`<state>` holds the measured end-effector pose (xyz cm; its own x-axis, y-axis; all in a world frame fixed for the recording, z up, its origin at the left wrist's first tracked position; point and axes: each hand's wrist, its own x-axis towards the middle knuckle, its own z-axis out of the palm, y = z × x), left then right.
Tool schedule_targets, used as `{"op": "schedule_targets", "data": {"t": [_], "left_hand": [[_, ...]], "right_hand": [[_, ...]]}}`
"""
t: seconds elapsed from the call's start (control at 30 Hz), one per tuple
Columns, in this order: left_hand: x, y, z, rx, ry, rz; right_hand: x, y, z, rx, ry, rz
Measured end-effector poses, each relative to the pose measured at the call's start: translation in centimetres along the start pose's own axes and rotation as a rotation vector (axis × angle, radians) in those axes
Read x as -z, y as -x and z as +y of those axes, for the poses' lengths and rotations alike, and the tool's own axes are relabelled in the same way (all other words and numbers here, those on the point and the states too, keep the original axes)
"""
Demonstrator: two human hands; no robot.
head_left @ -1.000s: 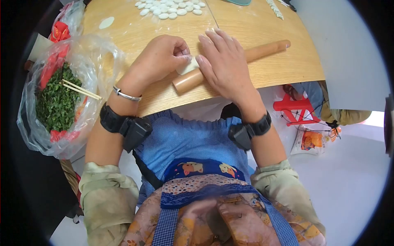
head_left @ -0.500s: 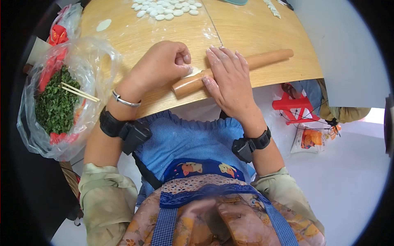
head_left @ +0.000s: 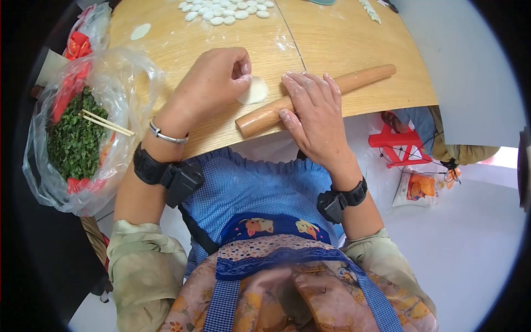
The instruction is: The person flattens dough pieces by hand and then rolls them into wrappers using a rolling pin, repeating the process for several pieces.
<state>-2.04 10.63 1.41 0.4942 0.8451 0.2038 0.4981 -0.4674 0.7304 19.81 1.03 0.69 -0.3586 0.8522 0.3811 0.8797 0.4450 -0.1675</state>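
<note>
My left hand (head_left: 218,77) pinches the left edge of a small round dough wrapper (head_left: 255,91) that lies on the wooden table (head_left: 221,41). My right hand (head_left: 315,113) lies over the middle of a wooden rolling pin (head_left: 368,78), with its fingers stretched along the top and its thumb on the near side. The pin rests slanted near the table's front edge, just right of the wrapper and apart from it. Flour marks the fingertips of my right hand.
Several dough pieces (head_left: 223,12) lie at the back. A flat wrapper (head_left: 140,31) is at the back left. At the left, a plastic bag (head_left: 41,160) holds chopped greens (head_left: 74,141) with chopsticks (head_left: 108,123) on top. A red stool (head_left: 395,145) stands beyond the table's right front edge.
The rolling pin has moved off the wrapper, slightly toward me, with my right hand shifted a little right. More of the wrapper shows, and my left hand has moved slightly left and away from me.
</note>
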Motion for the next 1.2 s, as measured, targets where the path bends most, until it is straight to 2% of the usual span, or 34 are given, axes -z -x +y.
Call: {"op": "schedule_targets", "data": {"t": [0.17,0.23,0.43,0.57,0.77,0.83,0.93,1.13,1.2], "left_hand": [[-0.3,-0.1,-0.3,0.011,0.069,0.008],[-0.1,0.0,-0.1,0.072,-0.003,-0.064],[-0.1,0.0,-0.5,0.058,0.096,-0.077],[-0.1,0.0,-0.4,0.078,0.113,-0.078],[0.3,0.1,-0.4,0.052,0.103,-0.048],[0.9,-0.5,-0.2,0.154,0.096,-0.167],[0.9,-0.5,-0.1,0.187,0.133,-0.164],[-0.1,-0.1,-1.3,0.048,0.129,-0.101],[0.0,-0.2,-1.4,0.066,0.113,-0.087]], "right_hand": [[-0.1,0.1,0.0,-0.004,-0.002,0.012],[-0.1,0.1,0.0,-0.002,-0.004,0.009],[-0.2,-0.4,0.1,0.028,-0.003,0.045],[-0.8,-2.0,0.4,0.052,0.008,0.072],[-2.0,-5.4,1.2,0.069,0.039,0.004],[-2.9,-6.8,1.5,0.069,0.117,0.023],[-3.6,-7.7,1.7,0.078,0.155,0.045],[-2.2,-5.2,1.0,0.047,0.096,0.057],[-1.3,-3.8,0.6,0.036,0.089,0.027]]}}
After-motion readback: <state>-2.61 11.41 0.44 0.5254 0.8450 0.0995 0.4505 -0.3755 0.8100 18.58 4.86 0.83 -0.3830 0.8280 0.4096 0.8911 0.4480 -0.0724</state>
